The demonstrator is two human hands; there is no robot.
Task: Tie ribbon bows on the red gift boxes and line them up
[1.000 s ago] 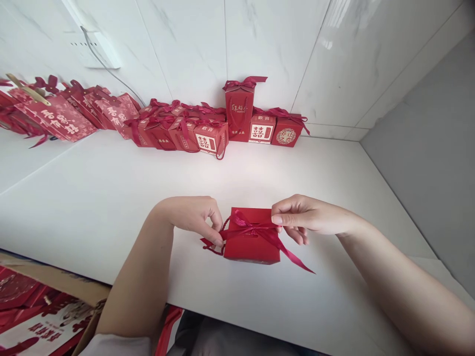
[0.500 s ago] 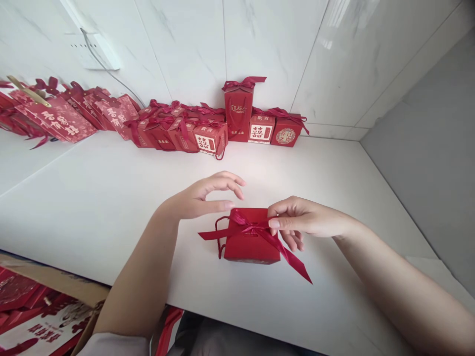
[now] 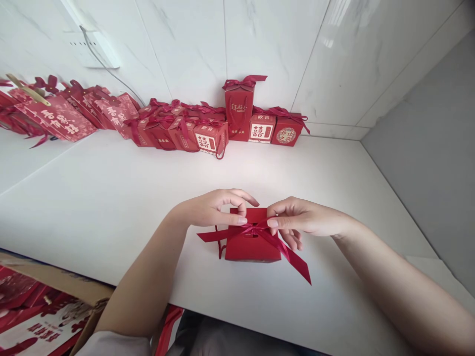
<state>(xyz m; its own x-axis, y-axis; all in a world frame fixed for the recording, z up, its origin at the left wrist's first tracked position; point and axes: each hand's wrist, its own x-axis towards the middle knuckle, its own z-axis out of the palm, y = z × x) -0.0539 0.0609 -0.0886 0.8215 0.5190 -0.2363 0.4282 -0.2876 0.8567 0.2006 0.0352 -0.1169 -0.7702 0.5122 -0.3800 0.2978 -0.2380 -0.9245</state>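
Observation:
A small red box rests on the white table, its top crossed by a shiny red ribbon tied in a bow. One ribbon tail points left, the other hangs toward the lower right. My left hand pinches the ribbon just left of the knot with thumb and index finger, its other fingers stretched above the box. On the right side, my right hand has a ribbon loop between thumb and forefinger. A dark red cord handle shows at the box's left side, partly hidden.
Several finished-looking red boxes with bows line the wall, one tall box among them. Flat red bags lean at the back left. A carton of red packaging stands lower left.
My left hand has moved down and right from above the box, and its thumb and index finger have closed on the ribbon. My right hand has hardly moved.

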